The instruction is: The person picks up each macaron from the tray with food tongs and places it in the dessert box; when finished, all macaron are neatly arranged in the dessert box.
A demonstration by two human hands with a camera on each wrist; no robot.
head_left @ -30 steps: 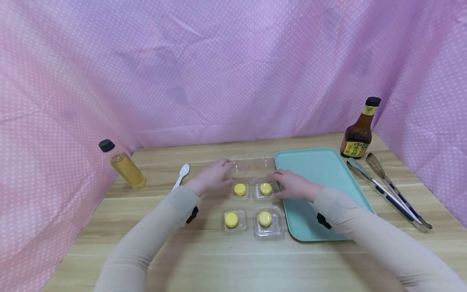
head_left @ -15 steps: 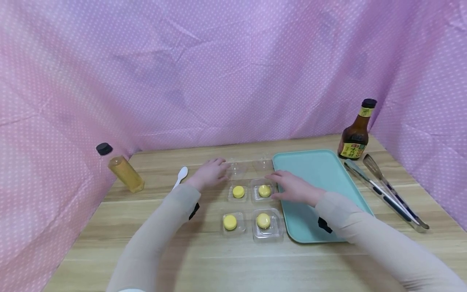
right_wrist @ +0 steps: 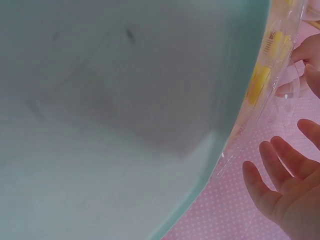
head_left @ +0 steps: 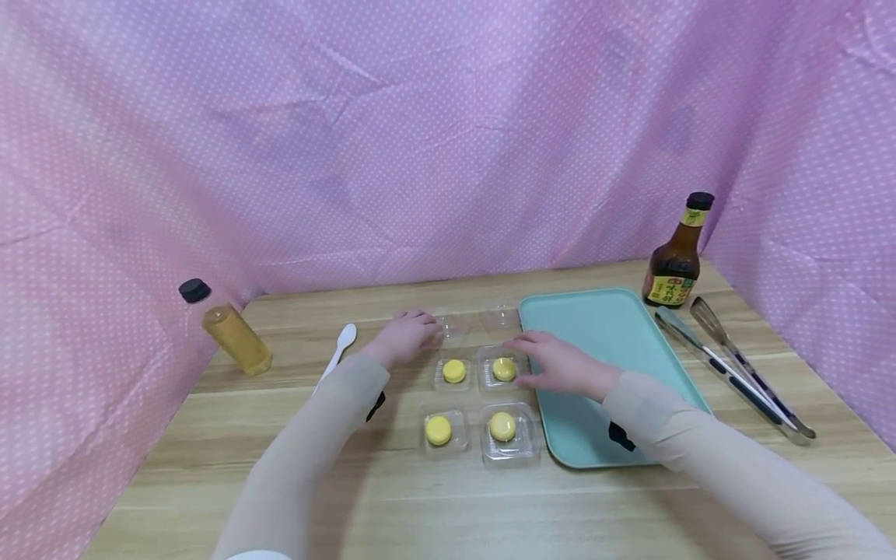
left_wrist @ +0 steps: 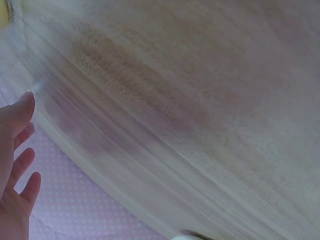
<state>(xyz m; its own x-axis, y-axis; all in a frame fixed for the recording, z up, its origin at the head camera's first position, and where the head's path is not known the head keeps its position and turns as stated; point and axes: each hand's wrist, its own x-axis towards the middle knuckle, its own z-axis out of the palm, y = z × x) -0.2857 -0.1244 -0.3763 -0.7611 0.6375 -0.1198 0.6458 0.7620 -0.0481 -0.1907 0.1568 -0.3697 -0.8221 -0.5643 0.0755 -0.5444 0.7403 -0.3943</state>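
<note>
Yellow round sweets like macarons sit one each in clear plastic boxes, with two boxes in front and two behind. My left hand is beside the back left box, its fingertips at the raised clear lid; whether they touch it I cannot tell. In the left wrist view its thumb and fingers are spread apart, holding nothing visible. My right hand reaches over the tray to the right side of the back right box, around its sweet. Its fingers are spread loosely in the right wrist view.
A light green tray lies right of the boxes. Beyond it are tongs, a slotted turner and a dark sauce bottle. On the left stand a bottle of yellow liquid and a white spoon.
My left hand's thumb has drawn slightly back from the back left box. My right hand stays nearly in place. The head view has shifted a little; the boxes stand as before.
</note>
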